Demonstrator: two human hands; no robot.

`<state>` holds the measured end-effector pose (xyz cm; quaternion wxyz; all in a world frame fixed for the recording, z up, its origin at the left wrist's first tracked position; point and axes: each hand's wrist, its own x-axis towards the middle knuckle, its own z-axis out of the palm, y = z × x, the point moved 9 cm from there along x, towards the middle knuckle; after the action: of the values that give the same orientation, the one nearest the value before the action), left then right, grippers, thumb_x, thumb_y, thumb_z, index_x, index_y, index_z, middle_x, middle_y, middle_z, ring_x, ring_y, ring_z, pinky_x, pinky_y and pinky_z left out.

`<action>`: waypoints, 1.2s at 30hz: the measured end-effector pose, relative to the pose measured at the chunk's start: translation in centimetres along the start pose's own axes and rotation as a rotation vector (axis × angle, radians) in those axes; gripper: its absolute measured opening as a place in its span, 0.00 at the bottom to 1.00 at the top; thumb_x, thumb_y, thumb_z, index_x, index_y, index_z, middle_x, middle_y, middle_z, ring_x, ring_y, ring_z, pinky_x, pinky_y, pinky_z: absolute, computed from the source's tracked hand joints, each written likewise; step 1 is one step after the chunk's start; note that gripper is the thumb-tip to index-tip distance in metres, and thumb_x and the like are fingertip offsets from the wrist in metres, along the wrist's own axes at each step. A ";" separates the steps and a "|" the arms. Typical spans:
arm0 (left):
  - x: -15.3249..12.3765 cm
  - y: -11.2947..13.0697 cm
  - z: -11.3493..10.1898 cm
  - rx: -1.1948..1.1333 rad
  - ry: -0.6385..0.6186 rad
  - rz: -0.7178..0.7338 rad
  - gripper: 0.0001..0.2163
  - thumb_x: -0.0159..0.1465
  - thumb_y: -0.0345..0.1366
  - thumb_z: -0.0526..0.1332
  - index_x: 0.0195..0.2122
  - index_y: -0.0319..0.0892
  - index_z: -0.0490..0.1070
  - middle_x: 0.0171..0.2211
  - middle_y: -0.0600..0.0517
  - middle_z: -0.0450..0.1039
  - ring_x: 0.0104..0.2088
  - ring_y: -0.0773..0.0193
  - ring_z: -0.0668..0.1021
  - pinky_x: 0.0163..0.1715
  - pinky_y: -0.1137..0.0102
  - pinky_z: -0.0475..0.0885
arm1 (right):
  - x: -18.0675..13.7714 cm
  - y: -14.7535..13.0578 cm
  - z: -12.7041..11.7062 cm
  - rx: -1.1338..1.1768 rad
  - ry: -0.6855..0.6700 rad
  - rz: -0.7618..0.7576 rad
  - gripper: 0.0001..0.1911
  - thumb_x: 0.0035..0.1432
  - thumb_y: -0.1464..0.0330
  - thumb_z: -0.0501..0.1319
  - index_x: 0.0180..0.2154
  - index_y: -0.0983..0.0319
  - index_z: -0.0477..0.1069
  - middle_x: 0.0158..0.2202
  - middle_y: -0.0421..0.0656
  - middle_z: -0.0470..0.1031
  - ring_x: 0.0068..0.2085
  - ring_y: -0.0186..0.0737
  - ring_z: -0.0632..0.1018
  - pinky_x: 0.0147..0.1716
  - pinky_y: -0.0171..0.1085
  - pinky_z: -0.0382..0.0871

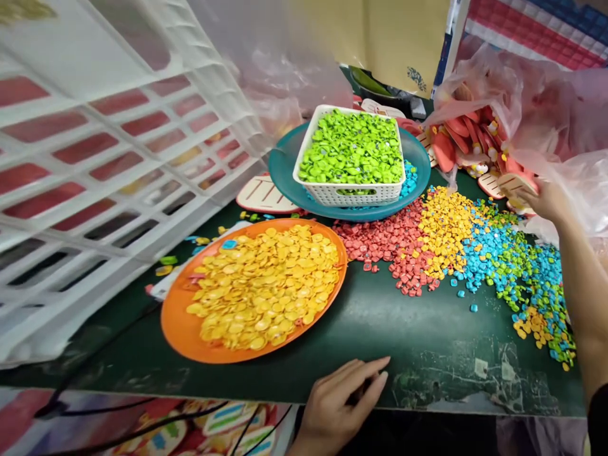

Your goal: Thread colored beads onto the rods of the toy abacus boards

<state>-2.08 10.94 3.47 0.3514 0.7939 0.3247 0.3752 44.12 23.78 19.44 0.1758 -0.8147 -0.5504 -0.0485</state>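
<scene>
My left hand [339,396] rests on the near edge of the dark green table [408,323], fingers stretched out flat and holding nothing. My right hand [546,197] reaches far right and grips a flat white-and-red striped piece [515,183] at the mouth of a clear plastic bag [536,101] full of red and white pieces. An orange plate [178,316] heaped with yellow discs [263,285] sits ahead of my left hand. Behind it a white basket [351,193] of green caps [354,149] stands on a teal plate [285,171].
Loose heaps lie on the table: red pieces [389,244], yellow ones [444,225], blue and green ones [513,259]. A large white plastic crate [95,158] fills the left. Black cables [109,411] hang over the front edge. A striped flat piece [263,193] lies by the teal plate.
</scene>
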 end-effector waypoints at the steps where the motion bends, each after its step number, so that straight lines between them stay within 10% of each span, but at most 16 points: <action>1: 0.2 -0.2 0.5 -0.051 -0.024 -0.055 0.09 0.67 0.34 0.60 0.45 0.46 0.78 0.23 0.56 0.75 0.22 0.71 0.75 0.24 0.77 0.73 | -2.0 -0.5 -0.5 0.122 0.063 -0.003 0.19 0.60 0.60 0.63 0.48 0.67 0.76 0.39 0.53 0.80 0.37 0.42 0.76 0.38 0.40 0.64; 6: 1.8 2.4 4.8 -0.603 -0.007 -0.223 0.34 0.64 0.54 0.62 0.67 0.48 0.56 0.56 0.41 0.73 0.52 0.55 0.79 0.49 0.63 0.78 | -21.3 -5.7 3.6 1.044 0.341 0.161 0.25 0.64 0.56 0.59 0.58 0.59 0.67 0.49 0.48 0.77 0.48 0.45 0.78 0.46 0.44 0.72; 10: 0.8 0.8 3.9 -0.761 0.429 -0.397 0.38 0.66 0.52 0.60 0.70 0.51 0.40 0.67 0.40 0.59 0.63 0.53 0.70 0.59 0.58 0.72 | -32.4 -12.4 11.5 1.208 -0.374 0.098 0.20 0.59 0.54 0.63 0.48 0.58 0.76 0.41 0.48 0.80 0.39 0.47 0.79 0.36 0.43 0.75; 12: -0.4 -1.0 3.0 -0.702 0.457 -0.505 0.35 0.67 0.46 0.62 0.70 0.49 0.43 0.65 0.41 0.62 0.62 0.54 0.71 0.58 0.60 0.72 | -32.3 -12.2 12.6 1.137 -0.474 0.063 0.18 0.59 0.54 0.63 0.46 0.57 0.77 0.38 0.46 0.79 0.34 0.44 0.78 0.32 0.41 0.75; 15: -0.9 -2.4 3.3 -0.579 0.212 -0.552 0.39 0.65 0.45 0.64 0.70 0.45 0.42 0.56 0.40 0.73 0.52 0.52 0.79 0.50 0.58 0.78 | -26.5 -9.7 11.3 0.827 -0.146 0.037 0.14 0.62 0.57 0.61 0.42 0.58 0.78 0.39 0.46 0.77 0.36 0.43 0.77 0.34 0.41 0.73; 19: -0.2 -1.5 3.2 -0.185 0.186 -0.410 0.35 0.68 0.44 0.59 0.71 0.41 0.43 0.58 0.36 0.70 0.56 0.50 0.76 0.56 0.53 0.72 | -21.6 -12.5 13.4 0.486 -0.146 -0.184 0.10 0.62 0.68 0.59 0.38 0.61 0.80 0.39 0.50 0.76 0.42 0.47 0.76 0.44 0.45 0.71; 23: 0.2 1.5 3.2 0.228 0.213 -0.182 0.32 0.67 0.42 0.60 0.69 0.42 0.51 0.70 0.36 0.48 0.70 0.42 0.56 0.66 0.45 0.57 | -22.8 -13.1 13.8 0.467 -0.120 -0.224 0.12 0.63 0.69 0.58 0.39 0.60 0.81 0.39 0.49 0.76 0.41 0.45 0.76 0.43 0.43 0.71; 29: -0.6 3.1 6.0 0.233 -0.132 0.085 0.31 0.70 0.40 0.56 0.71 0.44 0.46 0.68 0.41 0.57 0.70 0.51 0.58 0.69 0.46 0.50 | -26.7 -13.3 11.9 0.617 -0.046 -0.298 0.14 0.66 0.63 0.57 0.45 0.55 0.80 0.38 0.46 0.74 0.41 0.43 0.74 0.42 0.43 0.72; 36: -0.7 2.6 6.8 0.230 -0.239 0.082 0.35 0.71 0.42 0.54 0.73 0.43 0.34 0.71 0.40 0.47 0.71 0.50 0.51 0.69 0.47 0.46 | -28.2 -15.2 12.7 0.476 -0.187 -0.439 0.20 0.69 0.67 0.51 0.55 0.53 0.75 0.45 0.49 0.73 0.46 0.47 0.70 0.47 0.46 0.71</action>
<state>3.84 6.88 2.04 0.2787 0.8804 0.2888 0.2526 17.77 8.39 3.44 0.2951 -0.6138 -0.7224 0.1195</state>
